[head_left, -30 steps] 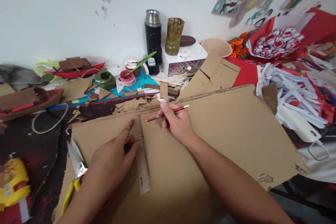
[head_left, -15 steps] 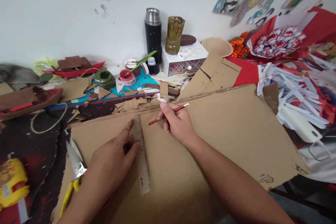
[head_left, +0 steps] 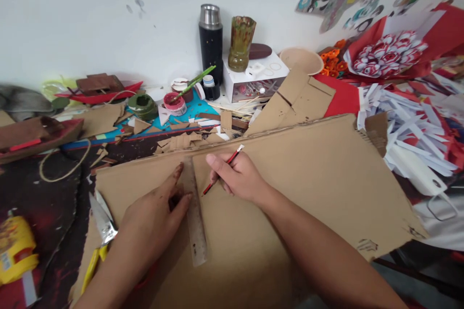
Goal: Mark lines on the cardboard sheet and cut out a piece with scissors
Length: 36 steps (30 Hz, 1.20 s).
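A clear ruler (head_left: 196, 231) lies on a large sheet of brown cardboard (head_left: 308, 169), pointing away from me. My left hand (head_left: 155, 215) presses it down, index finger and thumb spread along it and the other fingers curled beneath. Pinched in my right hand (head_left: 234, 176) is a red and black pencil (head_left: 236, 152) with a white end. Its point is close to the ruler's right edge, at or just above the cardboard; I cannot tell whether it touches. Scissors with yellow handles (head_left: 103, 222) rest on the cardboard's left side, partly behind my left forearm.
Along the wall stand a black flask (head_left: 210, 43), a ribbed vase (head_left: 241, 43) on a white box (head_left: 273, 72), and open paint pots (head_left: 175, 105). Model boats (head_left: 99, 89) and a yellow bottle (head_left: 17, 246) are at left. White paper strips (head_left: 416, 130) heap up at right.
My right hand has moved toward me and slightly left, bringing the pencil point down beside the ruler. The pencil is held more steeply. My left hand and the ruler stay put.
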### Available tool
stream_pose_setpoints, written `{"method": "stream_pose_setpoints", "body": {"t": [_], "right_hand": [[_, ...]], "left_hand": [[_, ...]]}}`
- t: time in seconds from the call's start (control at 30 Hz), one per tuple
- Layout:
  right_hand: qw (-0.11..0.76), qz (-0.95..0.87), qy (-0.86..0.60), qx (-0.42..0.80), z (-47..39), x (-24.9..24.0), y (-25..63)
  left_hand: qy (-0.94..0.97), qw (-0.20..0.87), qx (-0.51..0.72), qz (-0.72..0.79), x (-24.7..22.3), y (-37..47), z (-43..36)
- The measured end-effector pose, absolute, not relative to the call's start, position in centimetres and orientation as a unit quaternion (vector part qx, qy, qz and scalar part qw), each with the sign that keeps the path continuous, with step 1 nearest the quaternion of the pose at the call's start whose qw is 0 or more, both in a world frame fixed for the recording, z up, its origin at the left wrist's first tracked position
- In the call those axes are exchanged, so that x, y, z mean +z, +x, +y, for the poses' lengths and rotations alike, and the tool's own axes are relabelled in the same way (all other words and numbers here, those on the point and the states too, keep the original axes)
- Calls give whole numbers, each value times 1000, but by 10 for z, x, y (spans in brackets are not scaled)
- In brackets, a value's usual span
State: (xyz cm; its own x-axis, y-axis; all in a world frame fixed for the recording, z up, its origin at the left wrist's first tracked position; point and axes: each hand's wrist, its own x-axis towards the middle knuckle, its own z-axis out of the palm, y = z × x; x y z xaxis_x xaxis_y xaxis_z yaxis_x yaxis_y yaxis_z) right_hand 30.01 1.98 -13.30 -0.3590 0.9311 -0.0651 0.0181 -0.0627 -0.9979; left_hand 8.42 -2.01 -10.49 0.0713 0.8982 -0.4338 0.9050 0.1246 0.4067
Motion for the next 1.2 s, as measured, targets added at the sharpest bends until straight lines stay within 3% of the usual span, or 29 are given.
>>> {"method": "stream_pose_setpoints", "body": {"t": [1.2], "right_hand": [[337, -613, -428, 572, 15, -127, 297]], "left_hand": [[671, 299, -1, 678, -107, 83, -20]]}}
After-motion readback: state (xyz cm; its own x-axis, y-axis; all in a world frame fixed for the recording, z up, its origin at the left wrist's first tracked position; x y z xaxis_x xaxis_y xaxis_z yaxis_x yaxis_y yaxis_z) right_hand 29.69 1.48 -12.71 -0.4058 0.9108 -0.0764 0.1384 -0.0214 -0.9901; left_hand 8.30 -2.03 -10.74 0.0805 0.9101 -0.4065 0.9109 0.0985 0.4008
